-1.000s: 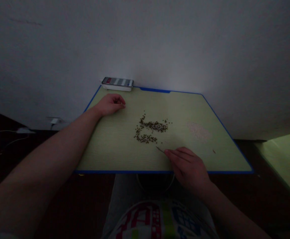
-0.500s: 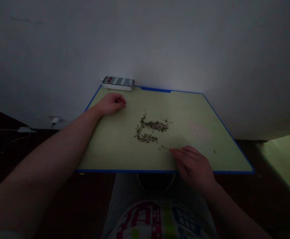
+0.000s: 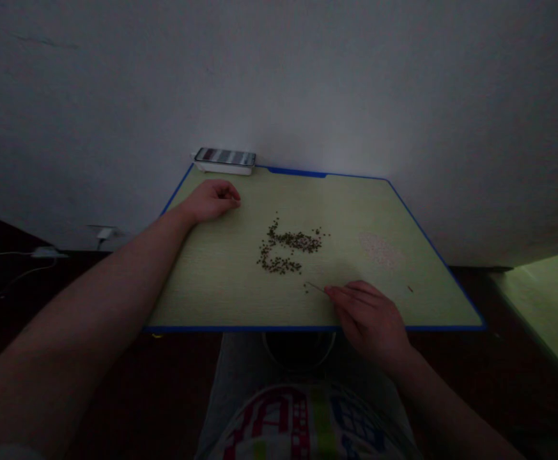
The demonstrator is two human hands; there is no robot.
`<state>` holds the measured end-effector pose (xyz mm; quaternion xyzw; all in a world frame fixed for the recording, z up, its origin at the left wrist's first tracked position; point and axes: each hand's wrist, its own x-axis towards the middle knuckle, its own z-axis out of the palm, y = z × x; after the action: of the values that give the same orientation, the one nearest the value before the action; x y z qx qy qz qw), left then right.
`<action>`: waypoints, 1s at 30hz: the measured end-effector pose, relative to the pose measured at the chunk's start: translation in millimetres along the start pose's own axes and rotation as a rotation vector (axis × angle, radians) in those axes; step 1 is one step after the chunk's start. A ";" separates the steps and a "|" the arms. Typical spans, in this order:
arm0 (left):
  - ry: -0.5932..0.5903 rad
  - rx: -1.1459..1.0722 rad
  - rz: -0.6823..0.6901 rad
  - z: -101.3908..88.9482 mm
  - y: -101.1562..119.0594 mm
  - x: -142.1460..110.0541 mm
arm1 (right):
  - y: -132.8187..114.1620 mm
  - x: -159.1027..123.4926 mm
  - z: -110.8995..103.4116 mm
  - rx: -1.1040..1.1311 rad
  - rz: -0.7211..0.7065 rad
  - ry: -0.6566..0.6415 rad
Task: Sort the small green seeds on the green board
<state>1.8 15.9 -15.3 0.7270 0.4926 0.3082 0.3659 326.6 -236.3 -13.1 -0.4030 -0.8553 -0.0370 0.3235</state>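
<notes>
My right hand rests at the front edge of the table, fingers pinched round a thin pointed stick-like tool; its exact kind is too fine to make out. Close to the tool's tip lie two loose dark grains. Beyond them is a scattered pile of small dark grains, with some paler bits among them. My left hand lies on the table to the left of the pile, fingers curled in towards the thumb, with nothing visible in it. A spread of pale, tiny grains is on the right side.
The pale yellow-green table has a blue rim and stands against a wall. A phone lies on a white box at the back left corner. One small brown sliver lies right of my right hand. A dark round container is below the front edge.
The tool's tip has shifted slightly left. A dark grain that was at the tip now lies a little nearer to me. My left hand stays in place.
</notes>
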 end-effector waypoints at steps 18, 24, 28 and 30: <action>-0.016 -0.019 0.009 0.1 1.0 -1.1 | -4.4 -3.0 -12.4 0.061 -0.075 -0.017; -0.012 -0.020 0.024 -0.1 -0.3 -0.5 | -9.2 -0.4 -10.1 0.107 -0.137 -0.044; -0.012 -0.010 0.003 -0.2 -1.0 0.5 | -5.6 -5.3 -7.2 0.031 -0.098 -0.040; -0.018 -0.015 -0.003 -0.1 -1.4 0.9 | -1.9 -5.8 -6.4 0.002 -0.068 -0.028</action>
<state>1.3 17.1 -16.3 0.7261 0.4882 0.3049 0.3762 331.2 -243.6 -11.1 -0.3738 -0.8731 -0.0414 0.3103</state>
